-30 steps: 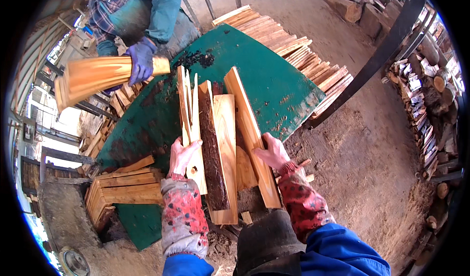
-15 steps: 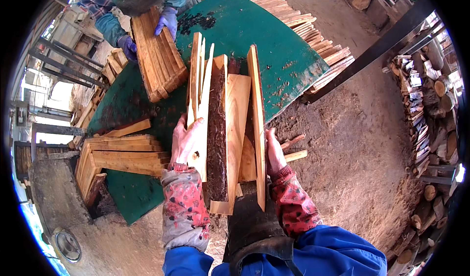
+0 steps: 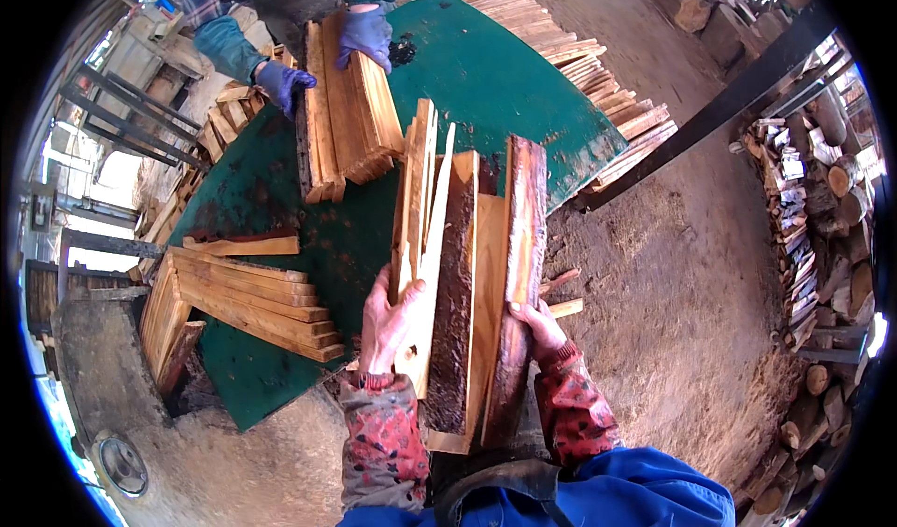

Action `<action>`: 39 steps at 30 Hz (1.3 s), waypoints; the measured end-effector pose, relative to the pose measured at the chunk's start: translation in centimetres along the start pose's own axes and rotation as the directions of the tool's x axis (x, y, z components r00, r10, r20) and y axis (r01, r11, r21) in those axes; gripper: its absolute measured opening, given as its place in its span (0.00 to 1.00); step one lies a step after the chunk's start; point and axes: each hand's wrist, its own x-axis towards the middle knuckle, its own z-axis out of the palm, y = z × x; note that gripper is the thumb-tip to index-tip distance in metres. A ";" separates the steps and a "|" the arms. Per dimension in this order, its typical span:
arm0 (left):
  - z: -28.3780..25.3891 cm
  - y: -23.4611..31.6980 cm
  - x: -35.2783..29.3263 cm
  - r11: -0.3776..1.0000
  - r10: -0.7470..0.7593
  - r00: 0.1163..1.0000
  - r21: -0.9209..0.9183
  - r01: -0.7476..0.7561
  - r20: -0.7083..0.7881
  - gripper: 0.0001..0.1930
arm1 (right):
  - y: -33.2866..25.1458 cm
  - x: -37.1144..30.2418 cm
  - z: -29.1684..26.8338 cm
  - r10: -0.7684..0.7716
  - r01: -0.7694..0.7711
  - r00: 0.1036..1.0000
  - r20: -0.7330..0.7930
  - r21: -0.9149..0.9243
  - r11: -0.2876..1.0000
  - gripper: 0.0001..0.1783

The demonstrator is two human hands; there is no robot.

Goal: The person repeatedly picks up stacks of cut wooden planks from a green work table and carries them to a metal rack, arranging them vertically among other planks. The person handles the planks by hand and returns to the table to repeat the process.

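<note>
Between my two hands stands a loose bundle of split wooden boards, long and thin, at the near edge of a green table. My left hand (image 3: 385, 326) is wrapped round the pale boards (image 3: 415, 200) on the bundle's left side. My right hand (image 3: 535, 326) grips the bark-edged board (image 3: 523, 237) on the right, thumb over its face. In the middle are a dark bark-covered board (image 3: 455, 312) and a smooth pale one (image 3: 486, 293). The lower ends reach down in front of my apron.
Across the green table (image 3: 486, 78), a person in purple gloves (image 3: 366, 36) holds another bundle of boards (image 3: 350, 106). A stack of boards (image 3: 252, 303) lies at the left. A row of boards (image 3: 533, 22) lines the far edge. Logs (image 3: 841, 172) are piled at the right, beyond a dark beam (image 3: 710, 106).
My hands and the bundle have shifted right and nearer to me. The right-hand board has turned to show its bark-edged face. The other person's bundle has moved right and turned more upright.
</note>
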 end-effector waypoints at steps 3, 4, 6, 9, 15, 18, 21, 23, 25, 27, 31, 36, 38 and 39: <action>0.5 -1.8 -1.1 1.000 0.022 0.999 -0.015 -0.023 -0.040 0.36 | 0.9 -1.0 -1.2 0.030 -0.034 0.998 0.054 0.064 0.997 0.31; 0.7 -2.2 -1.4 1.000 0.023 0.998 0.001 -0.023 -0.059 0.37 | 1.1 -1.2 -1.2 0.035 -0.038 0.998 0.051 0.059 0.998 0.31; 1.2 -2.7 -1.6 0.997 0.016 0.996 -0.076 -0.023 -0.085 0.38 | -0.2 -1.4 -0.3 0.017 -0.018 0.998 0.053 0.007 1.000 0.32; 1.6 -2.5 -1.7 1.000 0.012 0.998 -0.016 -0.013 -0.058 0.37 | 0.2 -1.0 -1.4 -0.003 0.002 0.997 0.072 0.005 1.000 0.35; 0.8 -5.7 -1.8 0.997 0.016 0.998 0.080 -0.010 -0.064 0.44 | -0.5 -2.6 -1.9 0.005 -0.006 1.000 -0.010 -0.097 0.995 0.29; 1.0 -7.8 -2.4 0.999 -0.047 0.997 -0.028 0.045 -0.053 0.39 | -0.4 -3.7 -2.6 0.002 -0.001 1.000 0.020 -0.076 0.997 0.32; 0.5 -8.9 -2.1 0.955 -0.098 0.994 -0.279 0.105 0.039 0.31 | 0.9 -3.7 -2.6 0.003 -0.008 0.999 -0.051 -0.098 0.995 0.35; 0.3 -9.1 -2.1 0.950 -0.065 0.997 -0.301 0.075 0.045 0.31 | 1.8 -3.3 -2.8 -0.023 0.017 0.998 -0.054 -0.119 0.993 0.33; -0.5 -10.1 -2.0 0.963 -0.008 0.997 -0.267 0.028 0.076 0.33 | 1.8 -3.7 -1.1 -0.044 0.042 0.999 -0.012 -0.133 0.990 0.32; -1.0 -10.9 -1.9 0.971 0.030 0.998 -0.240 -0.015 0.062 0.34 | 1.7 -3.8 -0.1 -0.024 0.030 0.999 0.043 -0.149 0.988 0.32; -1.8 -10.5 -3.1 0.960 0.065 0.991 -0.277 -0.031 0.114 0.34 | 3.2 -5.3 0.5 -0.051 0.059 0.998 0.045 -0.186 0.981 0.33; -1.8 -11.4 -2.8 0.979 0.076 0.982 -0.200 -0.041 0.173 0.31 | 4.0 -6.6 1.1 -0.153 0.157 0.988 0.036 -0.241 0.958 0.37; -1.0 -12.1 -2.3 0.969 0.141 0.975 -0.227 -0.100 0.174 0.26 | 3.7 -6.7 0.1 -0.168 0.167 0.985 0.022 -0.316 0.934 0.38; -0.3 -11.1 -2.6 0.963 0.169 0.971 -0.240 -0.125 0.169 0.26 | 3.5 -6.6 -0.3 -0.194 0.193 0.981 0.033 -0.351 0.916 0.40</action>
